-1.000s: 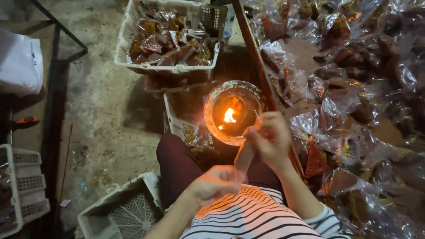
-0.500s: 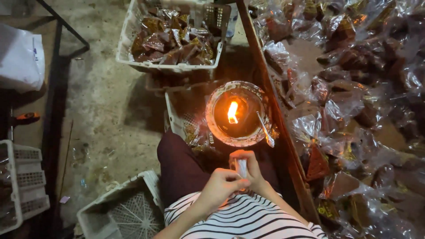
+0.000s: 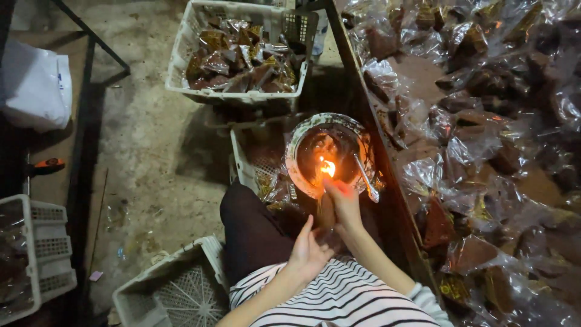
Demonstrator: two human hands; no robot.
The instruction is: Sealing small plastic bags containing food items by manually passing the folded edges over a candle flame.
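Orange flame (image 3: 327,168) touching right hand (image 3: 344,203), bowl (image 3: 301,142) beside table edge (image 3: 363,115)

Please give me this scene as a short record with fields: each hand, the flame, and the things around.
right hand: holds a packet up to the flame
left hand: near the lap, fingers loose, grip unclear
flame holder: round bowl
spoon: leans on the bowl rim
crate ahead: full of wrapped packets
table at right: heaped with wrapped packets
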